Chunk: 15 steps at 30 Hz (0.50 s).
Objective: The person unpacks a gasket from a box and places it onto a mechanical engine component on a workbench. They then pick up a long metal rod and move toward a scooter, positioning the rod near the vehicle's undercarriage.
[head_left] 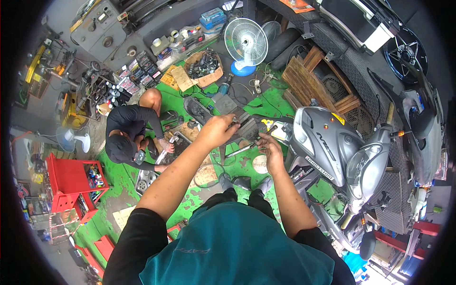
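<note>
My left hand [219,131] is closed in a pinch in front of me. A small shiny metal piece [235,120] shows at its fingertips, too small to name surely. To its right, my right hand [271,152] has its fingers closed round a long metal hand tool [241,151] with a slim silver shaft. The tool slants down to the left, and its upper end is partly hidden by my fingers. Beneath my hands lie dark metal parts [247,127] on the green floor. The two hands are apart.
A grey scooter [327,142] stands close on my right. A co-worker in dark clothes [130,126] crouches at left over a metal tray. A white fan [246,42], a box of parts [209,78] and wooden boards [308,85] stand ahead; a red tool cart [71,175] is at left.
</note>
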Available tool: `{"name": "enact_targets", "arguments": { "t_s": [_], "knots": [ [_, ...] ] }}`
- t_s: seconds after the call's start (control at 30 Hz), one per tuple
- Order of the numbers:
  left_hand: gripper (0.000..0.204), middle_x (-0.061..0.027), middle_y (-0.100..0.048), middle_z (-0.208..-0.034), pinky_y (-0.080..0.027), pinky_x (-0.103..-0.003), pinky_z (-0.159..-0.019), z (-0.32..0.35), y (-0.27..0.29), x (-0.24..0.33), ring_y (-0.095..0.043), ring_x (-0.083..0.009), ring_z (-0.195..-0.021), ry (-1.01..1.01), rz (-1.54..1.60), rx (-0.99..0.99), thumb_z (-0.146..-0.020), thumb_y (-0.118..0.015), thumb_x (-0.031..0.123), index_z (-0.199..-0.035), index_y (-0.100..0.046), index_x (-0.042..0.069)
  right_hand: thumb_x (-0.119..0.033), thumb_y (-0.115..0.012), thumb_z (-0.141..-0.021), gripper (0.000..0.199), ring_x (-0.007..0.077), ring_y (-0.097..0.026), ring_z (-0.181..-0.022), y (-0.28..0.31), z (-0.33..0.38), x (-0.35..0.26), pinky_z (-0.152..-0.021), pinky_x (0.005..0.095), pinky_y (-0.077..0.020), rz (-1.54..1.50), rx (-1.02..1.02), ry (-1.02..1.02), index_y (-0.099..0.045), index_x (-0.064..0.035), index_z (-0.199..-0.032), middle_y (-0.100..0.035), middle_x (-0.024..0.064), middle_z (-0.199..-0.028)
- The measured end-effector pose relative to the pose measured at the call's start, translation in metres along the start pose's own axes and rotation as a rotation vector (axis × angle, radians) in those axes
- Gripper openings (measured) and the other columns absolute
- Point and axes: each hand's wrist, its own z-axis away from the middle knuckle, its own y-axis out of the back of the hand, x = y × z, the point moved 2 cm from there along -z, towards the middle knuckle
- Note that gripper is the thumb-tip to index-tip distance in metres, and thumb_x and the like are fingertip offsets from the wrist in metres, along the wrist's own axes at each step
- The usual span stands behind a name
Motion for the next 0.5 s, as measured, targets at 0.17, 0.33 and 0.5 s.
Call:
{"name": "enact_targets", "arguments": {
  "t_s": [0.17, 0.33, 0.5],
  "knots": [
    [0.029, -0.0241, -0.073, -0.094, -0.056, -0.051, -0.08, 0.0, 0.002, 0.007, -0.072, -0.0443, -0.09, 0.001, -0.018, -0.001, -0.093, -0.072, 0.025, -0.111, -0.068, 0.002, -0.025, -0.051, -0.09, 0.055, 0.0162, -0.06, -0.095, 0.003, -0.004, 0.001, -0.087, 0.0323, -0.0462, 0.013, 0.021, -0.032, -0.06, 0.0004, -0.139, -0.067, 0.0052, -0.105],
    [0.031, -0.0226, -0.073, -0.097, -0.057, -0.049, -0.079, 0.003, 0.001, 0.003, -0.072, -0.0427, -0.092, 0.011, 0.001, -0.013, -0.093, -0.074, 0.026, -0.114, -0.07, 0.004, -0.027, -0.054, -0.093, 0.046, 0.0159, -0.06, -0.094, 0.006, -0.01, 0.008, -0.086, 0.0348, -0.0476, 0.021, 0.077, -0.037, -0.065, -0.0061, -0.132, -0.068, 0.0044, -0.104],
    [0.031, -0.0215, -0.074, -0.095, -0.057, -0.048, -0.078, 0.003, 0.005, 0.01, -0.073, -0.0418, -0.09, 0.043, -0.011, -0.025, -0.091, -0.076, 0.025, -0.115, -0.07, 0.007, -0.026, -0.053, -0.094, 0.044, 0.0145, -0.058, -0.091, 0.01, -0.016, 0.015, -0.085, 0.0344, -0.0475, 0.008, 0.078, -0.043, -0.065, -0.0071, -0.132, -0.068, 0.0045, -0.105]
  ]
}}
